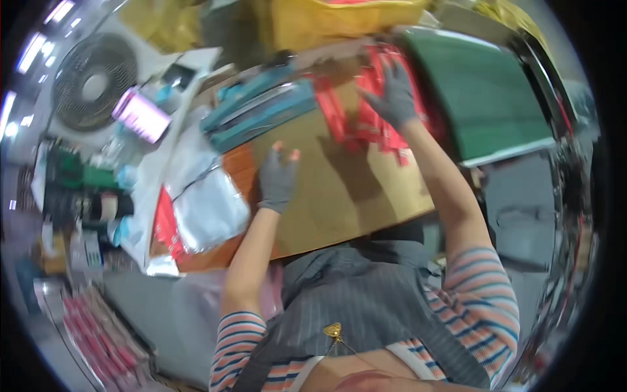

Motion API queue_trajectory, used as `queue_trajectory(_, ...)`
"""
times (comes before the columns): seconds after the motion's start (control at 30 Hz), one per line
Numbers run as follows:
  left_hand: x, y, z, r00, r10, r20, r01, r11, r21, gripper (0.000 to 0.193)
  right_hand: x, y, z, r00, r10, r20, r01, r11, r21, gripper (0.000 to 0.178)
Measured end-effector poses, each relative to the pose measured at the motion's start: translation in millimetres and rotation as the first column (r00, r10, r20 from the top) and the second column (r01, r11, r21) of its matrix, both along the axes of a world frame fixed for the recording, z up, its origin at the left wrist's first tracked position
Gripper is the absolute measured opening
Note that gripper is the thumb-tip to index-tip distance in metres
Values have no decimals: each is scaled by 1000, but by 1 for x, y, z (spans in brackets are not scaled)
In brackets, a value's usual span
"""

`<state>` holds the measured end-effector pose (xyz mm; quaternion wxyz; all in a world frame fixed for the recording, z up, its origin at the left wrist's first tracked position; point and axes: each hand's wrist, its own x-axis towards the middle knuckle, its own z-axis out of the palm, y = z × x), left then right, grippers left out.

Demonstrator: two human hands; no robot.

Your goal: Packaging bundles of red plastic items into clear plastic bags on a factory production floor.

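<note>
My right hand (394, 99), in a grey glove, lies with its fingers spread on a pile of shiny red packets (372, 116) at the far right of a brown cardboard sheet (320, 196). It does not visibly grip any of them. My left hand (277, 181), gloved in grey with bare fingertips, is over the cardboard's left part. Its fingers are a little apart and nothing shows in them. Beside it lies a stack of clear plastic bags (210, 212). Motion blur softens the packets, and my right hand covers some of them.
A blue tool-like device (261, 114) rests at the cardboard's far left edge. Right of the packets stands a green-topped box or board (480, 98). On the left are a fan (95, 85), a lit phone (142, 115) and a red packet (167, 225). A yellow bin (346, 26) stands behind.
</note>
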<state>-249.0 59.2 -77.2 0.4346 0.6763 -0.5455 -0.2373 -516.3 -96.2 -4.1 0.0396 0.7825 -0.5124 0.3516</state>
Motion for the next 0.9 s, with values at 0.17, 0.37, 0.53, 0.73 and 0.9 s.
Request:
queue_trajectory(0.17,-56,-61,-12,996,-49,69,54,996,-72,59,-71,-63,-33,941,-310,-137,303,586,752,108)
queue_trajectory(0.37,-133,-118,7,997,-58,-42,59,998,29,68,-102,-55,-54,829,-557,48,311,531,788,100)
queue_trajectory(0.53,-154,-167,-14,854,19,-519,160,941,299,70,-55,-46,-40,973,-229,41,101,577,810,94)
queue_trajectory(0.73,-132,-127,15,563,23,-826,211,962,172,50,-14,-3,-67,355,-539,764,-855,144,499,46)
queue_trajectory(0.9,-121,-94,37,684,-198,-702,250,968,-29,52,-6,37,-57,155,-388,909,-887,352,301,40)
